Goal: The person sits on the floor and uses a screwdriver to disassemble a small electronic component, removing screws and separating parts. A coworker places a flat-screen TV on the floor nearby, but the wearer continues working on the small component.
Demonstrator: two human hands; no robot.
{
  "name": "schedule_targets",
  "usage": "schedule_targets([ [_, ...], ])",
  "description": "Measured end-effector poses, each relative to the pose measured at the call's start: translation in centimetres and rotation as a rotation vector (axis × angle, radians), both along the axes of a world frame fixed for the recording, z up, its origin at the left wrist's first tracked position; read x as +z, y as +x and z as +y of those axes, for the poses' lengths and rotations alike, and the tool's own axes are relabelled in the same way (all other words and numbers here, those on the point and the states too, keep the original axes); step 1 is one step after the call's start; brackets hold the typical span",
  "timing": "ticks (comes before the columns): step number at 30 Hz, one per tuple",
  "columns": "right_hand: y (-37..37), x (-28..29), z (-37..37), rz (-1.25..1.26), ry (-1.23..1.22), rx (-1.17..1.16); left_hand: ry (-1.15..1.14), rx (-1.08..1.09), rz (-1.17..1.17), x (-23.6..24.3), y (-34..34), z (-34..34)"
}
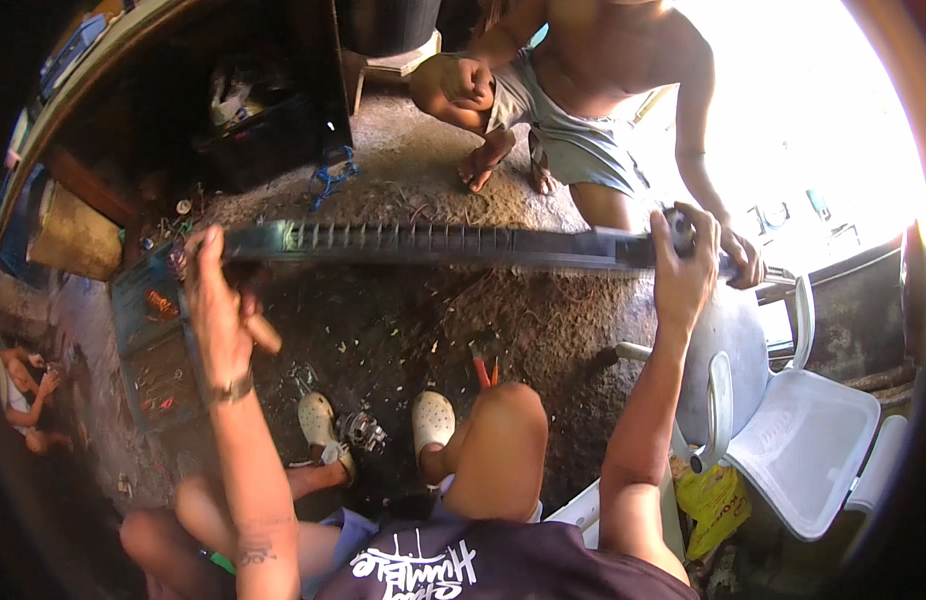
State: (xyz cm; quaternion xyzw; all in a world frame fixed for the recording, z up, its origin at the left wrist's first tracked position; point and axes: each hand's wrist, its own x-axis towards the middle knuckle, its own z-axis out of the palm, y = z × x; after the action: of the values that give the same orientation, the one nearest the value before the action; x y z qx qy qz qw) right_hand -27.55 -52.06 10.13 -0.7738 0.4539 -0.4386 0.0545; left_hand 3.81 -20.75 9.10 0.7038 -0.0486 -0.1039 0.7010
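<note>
A long dark bar [403,243] with a row of ribs along its left half stretches level across the view, off the ground. At its left end is my left hand [221,310], closed on the end with the thumb sticking out below. My right hand [686,262] grips the bar near its right end, where a small round dark part shows between the fingers. Just beyond, another person's hand [743,262] is at the right tip; whether it grips the bar I cannot tell. The bar's exact kind is unclear.
A shirtless person [613,60] squats opposite. On the ground lie a metal machine part [363,431] between my shoes, a red-handled tool [481,372] and blue cord [333,175]. A sectioned tray [148,345] lies left; a pale plastic chair [808,440] and yellow bag [715,505] are right.
</note>
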Motion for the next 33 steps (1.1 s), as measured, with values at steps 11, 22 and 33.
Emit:
schedule_targets([
  [11,-4.1,-4.2,2.1,-0.161,0.067,-0.024,0.436,0.021,-0.211,-5.7,-6.8,8.5],
  [22,-7.0,-6.3,2.5,-0.146,0.08,-0.13,0.674,0.181,-0.598,-6.2,-8.8,7.3],
  [33,-9.3,-7.8,2.6,-0.222,0.084,-0.091,1.424,-0.037,-1.178,2.8,-10.4,3.0],
])
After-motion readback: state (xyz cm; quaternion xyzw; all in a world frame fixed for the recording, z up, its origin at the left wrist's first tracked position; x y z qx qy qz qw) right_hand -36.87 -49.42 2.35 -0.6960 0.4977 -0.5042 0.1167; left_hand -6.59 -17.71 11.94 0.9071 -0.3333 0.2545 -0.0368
